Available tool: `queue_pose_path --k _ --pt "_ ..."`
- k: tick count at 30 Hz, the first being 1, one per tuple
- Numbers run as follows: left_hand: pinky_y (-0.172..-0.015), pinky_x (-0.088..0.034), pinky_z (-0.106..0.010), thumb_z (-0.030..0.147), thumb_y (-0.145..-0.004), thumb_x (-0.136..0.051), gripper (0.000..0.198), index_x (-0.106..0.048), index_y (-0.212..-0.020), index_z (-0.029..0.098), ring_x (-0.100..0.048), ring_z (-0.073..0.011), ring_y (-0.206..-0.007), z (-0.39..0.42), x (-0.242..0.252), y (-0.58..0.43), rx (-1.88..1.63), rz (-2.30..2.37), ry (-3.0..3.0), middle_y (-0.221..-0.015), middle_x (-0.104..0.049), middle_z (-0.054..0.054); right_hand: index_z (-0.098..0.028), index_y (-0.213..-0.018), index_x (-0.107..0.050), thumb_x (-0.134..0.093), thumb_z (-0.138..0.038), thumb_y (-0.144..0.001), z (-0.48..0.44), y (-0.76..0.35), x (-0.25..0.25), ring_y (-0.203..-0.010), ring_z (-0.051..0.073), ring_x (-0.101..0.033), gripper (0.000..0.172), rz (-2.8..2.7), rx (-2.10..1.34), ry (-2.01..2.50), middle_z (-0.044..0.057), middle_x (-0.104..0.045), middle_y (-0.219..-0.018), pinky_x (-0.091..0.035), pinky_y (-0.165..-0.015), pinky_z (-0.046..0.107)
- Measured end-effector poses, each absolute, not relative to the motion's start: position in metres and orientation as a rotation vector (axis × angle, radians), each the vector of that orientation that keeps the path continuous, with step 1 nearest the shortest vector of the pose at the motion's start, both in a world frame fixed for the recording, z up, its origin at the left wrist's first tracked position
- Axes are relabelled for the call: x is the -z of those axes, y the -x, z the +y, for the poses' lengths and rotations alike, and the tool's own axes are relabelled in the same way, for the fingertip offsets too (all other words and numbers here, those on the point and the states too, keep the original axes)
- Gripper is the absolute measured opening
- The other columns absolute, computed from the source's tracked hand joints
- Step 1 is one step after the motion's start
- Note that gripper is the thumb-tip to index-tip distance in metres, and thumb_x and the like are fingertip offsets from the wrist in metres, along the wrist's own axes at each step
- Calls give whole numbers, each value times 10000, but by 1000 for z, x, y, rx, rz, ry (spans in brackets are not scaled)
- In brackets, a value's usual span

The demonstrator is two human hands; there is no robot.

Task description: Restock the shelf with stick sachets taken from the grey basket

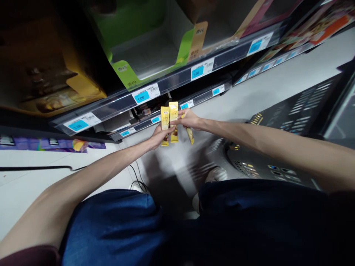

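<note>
Blue pants (111, 225) fill the bottom. Mid-frame, the left hand's (158, 136) grip pinches one yellow pack (165, 117); the right hand (190, 119) pinches a second pack (173, 109), a third pack (190, 135) tilting under its palm. Two stand straight, perhaps for lining up. Upper middle, a green box (123, 71) shows its grey inside. Right, a basket (283, 109): contents unclear.

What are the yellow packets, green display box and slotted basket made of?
Yellow packets: glossy film or foil, probably; flat ends catch light. Green display box: likely smooth printed card; thin cut edges. Slotted basket: apparently dull plastic; regular moulded openings.
</note>
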State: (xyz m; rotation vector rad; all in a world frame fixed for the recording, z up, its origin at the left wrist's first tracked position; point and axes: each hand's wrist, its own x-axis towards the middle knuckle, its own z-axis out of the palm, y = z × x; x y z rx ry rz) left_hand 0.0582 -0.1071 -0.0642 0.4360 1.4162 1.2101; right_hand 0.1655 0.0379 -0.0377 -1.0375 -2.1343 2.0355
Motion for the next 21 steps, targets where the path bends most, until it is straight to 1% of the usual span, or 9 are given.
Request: queue_pose_path --k 2,4,7,9,11,13,16,18,21 --pt "-459 -426 -193 343 -675 -767 420 -535 -1005 227 -562 -103 -646 -105 66 -56 -1294 1383 -329 -875 -626 10 -102 -889 -746 -877 -360 -615 38 -166 41 -383 20 -337 398 -2135 -2042 1049 -20 -625 -589 -270 -324 183" --pt "-451 -437 -194 357 -706 -723 377 -494 -981 240 -547 -98 -617 -102 68 -53 -1354 1359 -250 -858 -598 28 -108 -889 -739 -874 -377 -627 38 -167 43 -389 23 -356 399 -2130 -2044 1081 -16 -633 -607 -279 -324 182" --pt "-455 -450 -205 425 -783 -667 288 -501 -904 223 -543 -106 -595 -98 72 -49 -1392 1402 -246 -762 -554 28 -114 -880 -724 -846 -396 -682 36 -168 46 -392 24 -378 365 -2143 -2054 1134 -5 -653 -639 -273 -320 178" --pt "-497 -483 -226 448 -797 -672 290 -527 -839 202 -553 -112 -604 -98 76 -48 -1410 1452 -284 -719 -544 22 -119 -868 -716 -830 -402 -708 33 -169 47 -395 25 -388 345 -2145 -2075 1149 -2 -660 -657 -274 -320 175" --pt "-552 -506 -245 454 -779 -701 305 -563 -791 182 -572 -117 -623 -99 79 -47 -1419 1488 -346 -709 -571 13 -126 -872 -711 -826 -403 -718 29 -170 47 -399 29 -398 337 -2125 -2094 1155 -4 -659 -664 -286 -322 176" --pt "-597 -509 -253 460 -743 -739 320 -616 -789 168 -595 -122 -650 -100 81 -46 -1430 1504 -411 -732 -622 -1 -133 -885 -701 -814 -398 -740 26 -170 48 -391 36 -395 323 -2065 -2103 1190 -13 -638 -634 -306 -324 185" --pt "-666 -519 -276 485 -680 -790 379 -691 -838 154 -630 -143 -708 -100 79 -45 -1477 1493 -458 -784 -692 -28 -136 -887 -677 -759 -374 -810 23 -170 49 -371 45 -371 263 -1951 -2104 1228 -26 -597 -584 -325 -326 201" --pt "-726 -532 -311 504 -663 -802 423 -724 -883 151 -652 -166 -749 -99 75 -44 -1507 1472 -462 -831 -726 -49 -137 -873 -669 -737 -367 -832 24 -171 50 -384 46 -382 243 -1913 -2116 1188 -17 -607 -610 -325 -328 199" --pt "-782 -542 -360 525 -678 -789 467 -746 -960 154 -681 -207 -813 -98 70 -42 -1511 1468 -458 -915 -755 -77 -131 -841 -678 -748 -422 -807 26 -173 53 -424 46 -420 302 -1938 -2136 1104 11 -643 -672 -319 -339 186"
